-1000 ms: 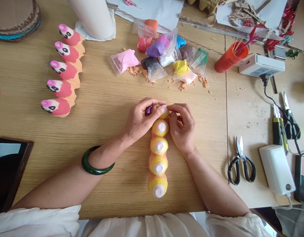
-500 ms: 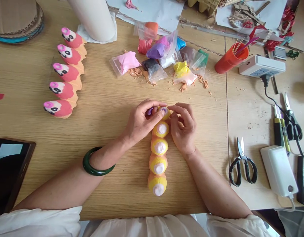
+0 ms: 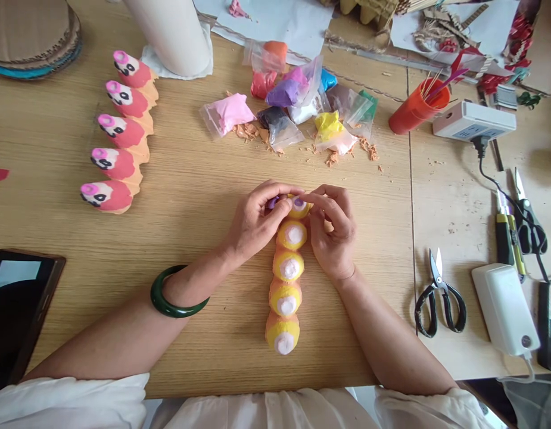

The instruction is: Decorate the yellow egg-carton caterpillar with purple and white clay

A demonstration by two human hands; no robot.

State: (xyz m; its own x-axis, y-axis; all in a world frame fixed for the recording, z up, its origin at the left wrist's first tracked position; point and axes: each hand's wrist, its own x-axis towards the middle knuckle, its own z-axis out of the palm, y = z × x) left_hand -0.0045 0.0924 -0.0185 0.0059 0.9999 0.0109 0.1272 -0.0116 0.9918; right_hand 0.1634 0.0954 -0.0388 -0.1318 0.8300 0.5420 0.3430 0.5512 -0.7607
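Note:
A strip of egg-carton cups, painted yellow with whitish tips and orange between, runs down the table in front of me. My left hand is closed at the left side of its far cup, thumb against the cup. A lump of purple clay shows between its fingers. On the far cup's white tip lies a small purple piece of clay. My right hand is at the cup's right side, index fingertip touching near the tip, the other fingers curled and partly hidden.
A finished-looking pink cup strip lies at the left. Bagged coloured clay is heaped at the back beside a red cup of sticks. Scissors, a white power bank and a power strip lie right; a phone left.
The strip's near end has swung slightly left. My left thumb has drawn back from the far cup's tip, uncovering the purple piece; my right index finger has moved slightly left over the cup.

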